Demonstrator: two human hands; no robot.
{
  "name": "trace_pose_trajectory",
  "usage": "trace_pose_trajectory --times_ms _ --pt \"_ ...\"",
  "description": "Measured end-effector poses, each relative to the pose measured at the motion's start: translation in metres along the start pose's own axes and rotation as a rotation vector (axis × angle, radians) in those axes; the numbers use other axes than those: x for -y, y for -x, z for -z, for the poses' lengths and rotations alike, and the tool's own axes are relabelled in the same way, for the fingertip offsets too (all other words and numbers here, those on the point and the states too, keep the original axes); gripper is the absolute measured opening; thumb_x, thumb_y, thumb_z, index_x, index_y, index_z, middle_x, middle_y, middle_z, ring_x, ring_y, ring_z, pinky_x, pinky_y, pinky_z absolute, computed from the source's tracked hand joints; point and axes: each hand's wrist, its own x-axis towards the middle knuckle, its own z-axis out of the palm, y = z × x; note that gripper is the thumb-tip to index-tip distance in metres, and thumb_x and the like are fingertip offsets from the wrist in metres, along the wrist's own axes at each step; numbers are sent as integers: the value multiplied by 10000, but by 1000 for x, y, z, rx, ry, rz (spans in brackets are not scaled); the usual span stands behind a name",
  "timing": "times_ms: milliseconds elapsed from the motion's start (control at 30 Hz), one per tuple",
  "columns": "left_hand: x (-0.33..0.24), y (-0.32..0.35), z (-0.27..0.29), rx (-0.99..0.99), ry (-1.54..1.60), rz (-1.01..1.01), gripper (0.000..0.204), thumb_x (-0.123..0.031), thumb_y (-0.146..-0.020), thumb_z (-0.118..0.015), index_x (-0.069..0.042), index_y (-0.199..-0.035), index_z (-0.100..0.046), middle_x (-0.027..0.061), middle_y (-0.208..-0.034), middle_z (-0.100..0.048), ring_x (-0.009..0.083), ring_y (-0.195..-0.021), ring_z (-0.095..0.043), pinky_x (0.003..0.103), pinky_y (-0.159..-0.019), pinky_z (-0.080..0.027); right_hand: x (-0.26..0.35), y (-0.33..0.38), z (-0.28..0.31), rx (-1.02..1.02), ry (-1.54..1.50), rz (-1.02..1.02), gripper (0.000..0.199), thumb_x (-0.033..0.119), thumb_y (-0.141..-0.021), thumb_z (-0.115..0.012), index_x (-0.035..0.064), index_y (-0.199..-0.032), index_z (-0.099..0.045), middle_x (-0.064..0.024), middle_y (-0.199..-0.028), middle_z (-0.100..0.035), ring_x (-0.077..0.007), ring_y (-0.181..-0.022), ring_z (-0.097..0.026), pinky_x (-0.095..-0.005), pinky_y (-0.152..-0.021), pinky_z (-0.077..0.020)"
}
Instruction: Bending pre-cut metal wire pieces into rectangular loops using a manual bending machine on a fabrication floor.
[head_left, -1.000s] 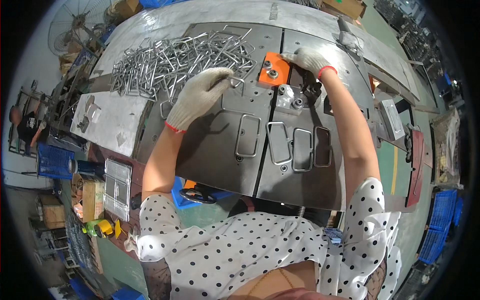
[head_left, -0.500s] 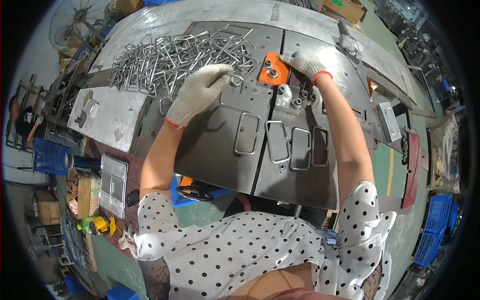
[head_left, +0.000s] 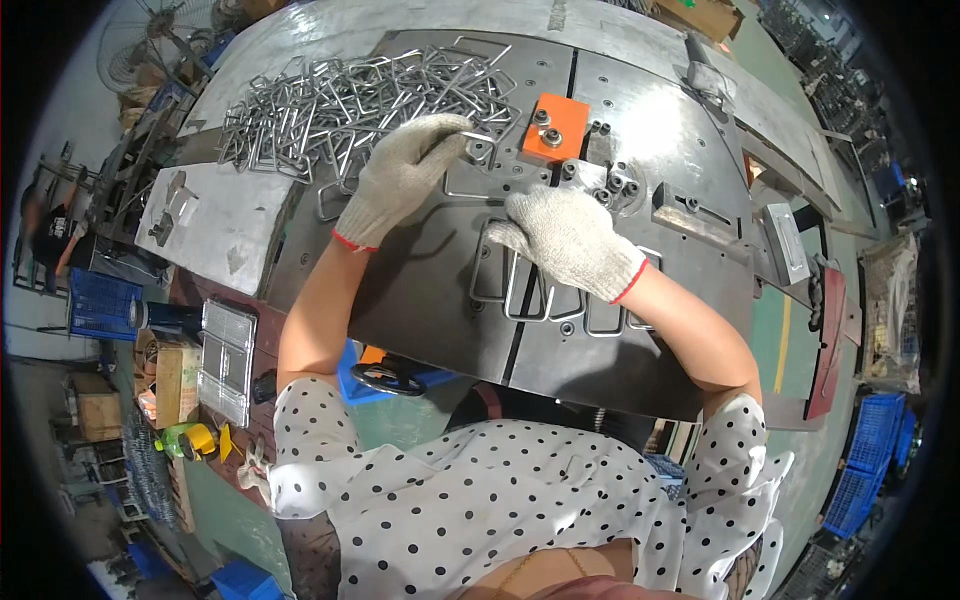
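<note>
My left hand (head_left: 400, 175), in a white knit glove with a red cuff, is closed on a bent wire frame (head_left: 482, 137) that sticks out past its fingertips. My right hand (head_left: 570, 238), gloved the same way, hangs over the near-middle of the steel table. Its thumb and fingers pinch the top of another wire frame (head_left: 527, 318), which slants toward me. Part of that frame is hidden by the glove. Beside it lie several loose frames, one rectangular wire frame (head_left: 474, 270) to the left and others partly under my right wrist.
A heap of bent wire frames (head_left: 350, 105) covers the far left of the table. Beyond my right hand stand an orange block (head_left: 565, 118) with bolts and a bolted metal fixture (head_left: 590, 178). A slotted bracket (head_left: 695, 208) sits farther right. A black handwheel (head_left: 388, 378) is below the front edge.
My right hand has moved from the orange block and fixture toward me and left, now with a wire frame. My left hand stays nearly in place, still gripping its frame.
</note>
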Motion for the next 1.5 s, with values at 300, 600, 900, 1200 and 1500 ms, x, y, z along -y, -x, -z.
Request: trace_pose_trajectory --times_ms 300,600,900,1200,1500 --pt "4 4 -18 19 286 -40 281 -100 -1063 -653 -10 -1329 -668 26 -1062 -708 73 -929 -625 242 -795 -527 -20 -40 22 -371 -380 211 332 320 -985 -703 36 -1154 -671 -200 -1005 -723 -384 -960 -723 -455 -819 -579" --pt "-5 2 -3 -28 429 137 246 -186 -1096 -620 -58 -1282 -718 14 -994 -752 35 -757 -582 205 -662 -479 -120 -34 75 -550 -611 -177 289 198 -1049 -625 29 -1268 -712 -75 -1006 -759 -163 -914 -703 -325 -763 -575" --pt "-18 4 -6 -137 481 315 242 -202 -1110 -577 -55 -1228 -728 11 -928 -735 33 -701 -550 200 -612 -421 -188 -22 20 -407 -497 -290 305 237 -1061 -633 61 -1292 -727 -96 -1058 -770 -161 -946 -705 -317 -870 -553" --pt "-11 3 -3 -127 512 339 253 -198 -1100 -579 -39 -1242 -714 8 -911 -708 34 -707 -543 188 -621 -416 -204 -18 7 -406 -1 -210 338 196 -1006 -623 91 -1313 -715 -158 -1219 -741 -382 -1142 -682 -452 -994 -538" --pt "-34 -15 -7 -200 553 386 258 -204 -1099 -574 -2 -1241 -651 -3 -805 -561 59 -637 -453 214 -548 -356 -217 -1 -14 -337 175 -121 375 134 -971 -528 162 -1278 -742 -108 -1173 -705 -342 -1115 -659 -476 -952 -540"
